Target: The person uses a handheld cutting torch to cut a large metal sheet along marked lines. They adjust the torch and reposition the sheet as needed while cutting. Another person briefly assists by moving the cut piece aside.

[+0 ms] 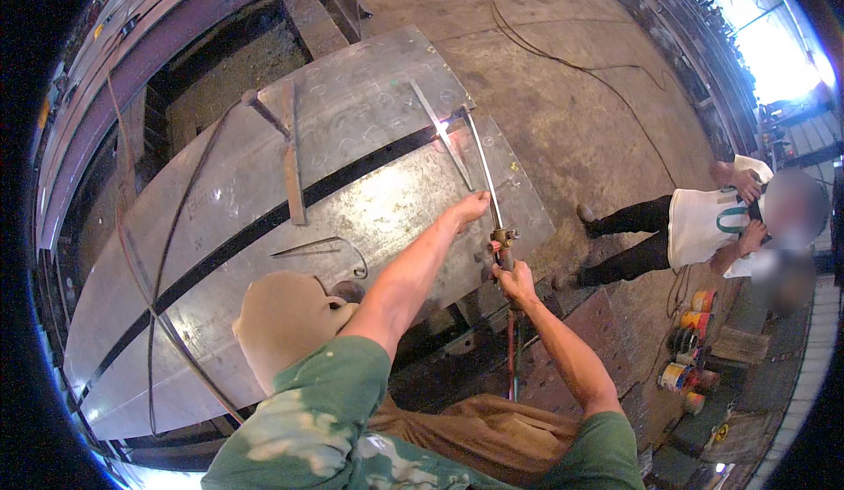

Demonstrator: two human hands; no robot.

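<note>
A cutting torch (481, 158) with a long metal tube lies across the steel plate (352, 94). A bright glow shows on the plate close to its bent tip. My right hand (514, 281) is wrapped round the torch handle, just below the brass valves (504, 237). Further up, my left hand (469, 210) is closed with its fingertips at the torch tube. A thin flat metal strip (428, 108) lies across a dark slot in the plate, its near end close to my left hand. Hoses (512, 354) run down from the handle.
A steel bar with a rod (294, 174) bridges the slot, and cables (156, 305) cross the plate's left end. A bent wire (347, 246) lies nearer me, beside a tan cap-like shape (281, 323). At right stands a person (703, 226) near several paint cans (694, 323).
</note>
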